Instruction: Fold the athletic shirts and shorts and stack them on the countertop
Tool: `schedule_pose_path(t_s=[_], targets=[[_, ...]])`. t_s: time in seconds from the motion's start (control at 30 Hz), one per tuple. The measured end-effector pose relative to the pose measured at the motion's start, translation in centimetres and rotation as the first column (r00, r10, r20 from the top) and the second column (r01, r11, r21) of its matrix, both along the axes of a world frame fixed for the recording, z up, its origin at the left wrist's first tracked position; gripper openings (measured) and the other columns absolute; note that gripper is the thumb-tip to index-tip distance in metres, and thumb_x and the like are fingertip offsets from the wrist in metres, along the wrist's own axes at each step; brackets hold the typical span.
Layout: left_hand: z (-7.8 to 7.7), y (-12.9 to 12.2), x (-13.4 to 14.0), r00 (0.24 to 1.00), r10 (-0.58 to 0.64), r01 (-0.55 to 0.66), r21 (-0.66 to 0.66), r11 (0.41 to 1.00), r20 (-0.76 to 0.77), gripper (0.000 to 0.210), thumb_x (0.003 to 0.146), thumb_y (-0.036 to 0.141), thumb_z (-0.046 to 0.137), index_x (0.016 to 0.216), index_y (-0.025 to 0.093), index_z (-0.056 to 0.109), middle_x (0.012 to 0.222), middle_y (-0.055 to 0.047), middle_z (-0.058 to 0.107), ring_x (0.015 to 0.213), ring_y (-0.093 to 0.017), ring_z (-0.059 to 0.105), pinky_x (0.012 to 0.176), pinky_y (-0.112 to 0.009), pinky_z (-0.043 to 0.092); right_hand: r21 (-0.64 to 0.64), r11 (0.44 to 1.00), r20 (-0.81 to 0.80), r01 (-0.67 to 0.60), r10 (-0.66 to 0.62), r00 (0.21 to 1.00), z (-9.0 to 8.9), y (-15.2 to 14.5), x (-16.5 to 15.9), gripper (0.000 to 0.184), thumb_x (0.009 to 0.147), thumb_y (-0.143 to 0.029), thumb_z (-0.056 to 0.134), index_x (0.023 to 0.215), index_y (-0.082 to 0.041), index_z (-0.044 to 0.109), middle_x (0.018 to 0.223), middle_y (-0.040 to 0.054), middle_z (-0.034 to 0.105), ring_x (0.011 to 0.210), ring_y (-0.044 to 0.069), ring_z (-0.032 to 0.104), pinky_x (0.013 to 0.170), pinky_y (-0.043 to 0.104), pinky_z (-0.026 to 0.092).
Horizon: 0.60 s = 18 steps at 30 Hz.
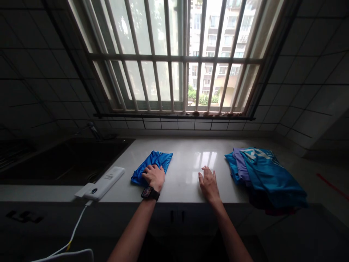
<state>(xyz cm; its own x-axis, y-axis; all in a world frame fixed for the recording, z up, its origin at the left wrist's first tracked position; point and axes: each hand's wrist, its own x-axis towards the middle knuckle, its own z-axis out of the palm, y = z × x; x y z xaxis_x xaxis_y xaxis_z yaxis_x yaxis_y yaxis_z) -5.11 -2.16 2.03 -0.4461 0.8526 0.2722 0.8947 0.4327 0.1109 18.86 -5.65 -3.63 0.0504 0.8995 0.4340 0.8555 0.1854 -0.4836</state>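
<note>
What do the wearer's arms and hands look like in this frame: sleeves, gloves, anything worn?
Both forearms are bare, with no sleeves in view, and both hands are bare with no gloves. The left hand has a black smartwatch on its wrist, with a dark band and a lit square face showing small coloured marks. The right hand and its wrist carry nothing. No rings can be made out.

One folded blue cloth (pixel 152 167), perhaps three piled garments (pixel 265 176), one power bank (pixel 105 183)

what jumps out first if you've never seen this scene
The bright barred window dominates the dark tiled wall, above a pale counter. At the counter's middle, the left hand presses on a folded blue cloth, while the right hand lies flat on bare counter. A pile of blue and purple garments sits to the right.
</note>
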Motion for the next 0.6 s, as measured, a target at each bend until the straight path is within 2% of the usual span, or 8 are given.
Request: schedule_pose_path(t_s=[0.1, 0.2, 0.43, 0.6], targets=[[0.6, 0.2, -0.6, 0.994, -0.108, 0.109, -0.052, 0.993, 0.023, 0.05, 0.099, 0.04, 0.041, 0.133, 0.016, 0.069, 0.131, -0.026, 0.065, 0.117, -0.043, 0.06, 0.092, -0.059, 0.048, -0.007, 1.0, 0.003, 0.007, -0.007, 1.0, 0.0, 0.1, -0.1, 0.04, 0.104, -0.028, 0.035, 0.129, -0.01, 0.06, 0.145, 0.0215, 0.061, 0.145, 0.029, 0.048, 0.125, 0.054, 0.025], [0.3, -0.2, -1.2, 0.973, -0.218, 0.225, -0.118, 0.967, 0.068, 0.053, 0.099, 0.046, 0.041, 0.145, 0.027, 0.061, 0.141, -0.021, 0.06, 0.122, -0.041, 0.057, 0.093, -0.058, 0.049, -0.028, 1.0, 0.012, 0.011, -0.011, 1.0, 0.2, 0.2, -0.3, 0.04, 0.103, -0.027, 0.038, 0.13, -0.009, 0.06, 0.145, 0.0217, 0.061, 0.145, 0.028, 0.048, 0.126, 0.052, 0.024], [-0.3, 1.5, -1.1, 0.996, -0.072, 0.076, -0.076, 0.994, 0.047, 0.055, 0.102, 0.044, 0.033, 0.143, 0.022, 0.062, 0.137, -0.024, 0.06, 0.122, -0.042, 0.055, 0.093, -0.059, 0.045, -0.079, 0.997, 0.036, 0.016, -0.014, 0.999, 0.8, 0.1, -0.5, 0.034, 0.103, -0.024, 0.042, 0.125, -0.012, 0.065, 0.144, 0.02, 0.062, 0.145, 0.026, 0.049, 0.126, 0.048, 0.025], [-1.1, 1.9, -0.9, 0.999, -0.045, 0.046, 0.058, 0.997, -0.014, 0.051, 0.099, 0.04, 0.035, 0.127, 0.016, 0.07, 0.128, -0.024, 0.064, 0.116, -0.04, 0.058, 0.096, -0.057, 0.041, -0.084, 0.996, 0.041, 0.017, -0.013, 0.999, 0.8, 0.1, -0.6, 0.037, 0.102, -0.024, 0.042, 0.127, -0.01, 0.065, 0.145, 0.0199, 0.062, 0.145, 0.028, 0.048, 0.126, 0.048, 0.025]])
